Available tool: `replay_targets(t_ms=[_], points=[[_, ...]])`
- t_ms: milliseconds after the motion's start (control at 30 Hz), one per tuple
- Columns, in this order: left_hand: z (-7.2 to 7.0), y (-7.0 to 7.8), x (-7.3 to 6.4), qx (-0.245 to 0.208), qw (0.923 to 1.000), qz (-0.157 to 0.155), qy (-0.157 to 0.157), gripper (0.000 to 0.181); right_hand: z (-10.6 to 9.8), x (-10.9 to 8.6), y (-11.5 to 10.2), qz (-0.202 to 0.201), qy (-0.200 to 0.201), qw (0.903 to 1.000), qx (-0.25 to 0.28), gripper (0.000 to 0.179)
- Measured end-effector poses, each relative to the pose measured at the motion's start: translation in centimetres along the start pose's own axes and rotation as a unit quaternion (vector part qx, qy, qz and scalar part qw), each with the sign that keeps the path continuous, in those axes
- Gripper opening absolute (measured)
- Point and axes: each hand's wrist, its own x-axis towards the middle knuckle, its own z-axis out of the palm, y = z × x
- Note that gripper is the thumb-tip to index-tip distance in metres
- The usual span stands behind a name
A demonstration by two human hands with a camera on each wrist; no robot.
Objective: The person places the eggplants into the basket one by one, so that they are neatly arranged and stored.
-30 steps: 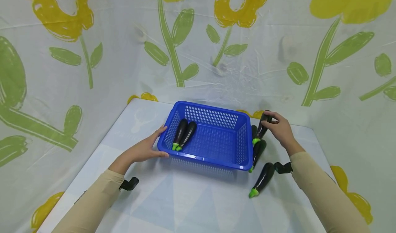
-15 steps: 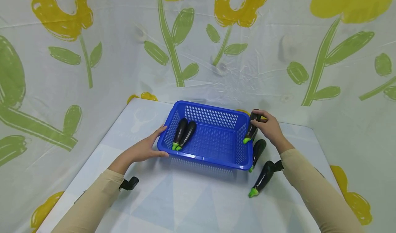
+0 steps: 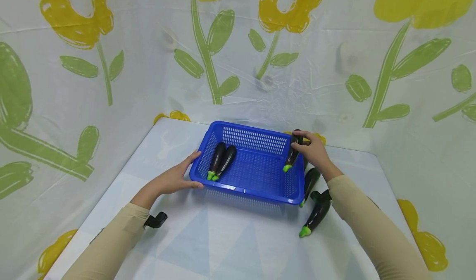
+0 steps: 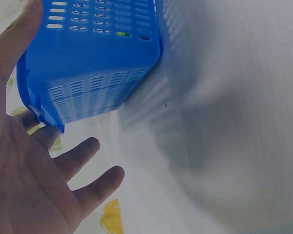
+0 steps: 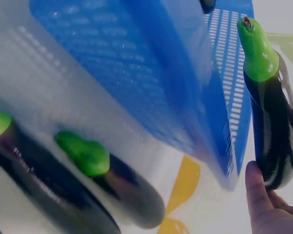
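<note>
My right hand [image 3: 315, 151] pinches an eggplant [image 3: 292, 154] by its dark end, over the right side of a blue plastic basket [image 3: 247, 192]. Its green stem end points down, inside the rim in the head view. The right wrist view shows thumb and fingers on the dark end of this eggplant [image 5: 269, 124]. Thumb and fingers of my left hand [image 3: 172, 179] span the basket's left end and hold its rim; in the left wrist view two fingers of that hand [image 4: 27, 170] stick out free. Two eggplants [image 3: 216, 161] lie side by side in the basket's left part.
Outside the basket's right wall lies one eggplant [image 3: 310, 181], with another mostly hidden behind my right hand. A further eggplant [image 3: 317, 216] lies nearer, partly under the wrist camera. The white table [image 3: 230, 238] meets a flower-printed curtain [image 3: 316, 86] at its back edge.
My right hand has carried its eggplant leftward, from beyond the basket's right wall to over the inside. My left hand and the basket have stayed in place.
</note>
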Motion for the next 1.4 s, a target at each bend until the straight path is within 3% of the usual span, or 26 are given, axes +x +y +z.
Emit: replay_targets(t_ms=[400,600,1100,1400], points=[[0.2,-0.2,0.1,-0.003,0.9999,-0.011,-0.002,0.107,1.4,0.7,-0.8,-0.025,-0.015,0.9992,0.028,0.045],[0.2,-0.2,0.1,-0.002,1.0000,-0.007,-0.001,0.107,2.6,0.7,-0.9,-0.008,-0.029,0.9995,0.006,0.045],[0.1,-0.3,0.1,-0.007,1.0000,0.002,0.000,0.106,4.5,1.3,-2.1,-0.021,-0.042,0.9983,0.035,0.045],[0.1,-0.2,0.0,-0.004,1.0000,-0.001,0.001,0.106,6.3,1.8,-2.4,-0.008,-0.067,0.9976,0.017,0.045]])
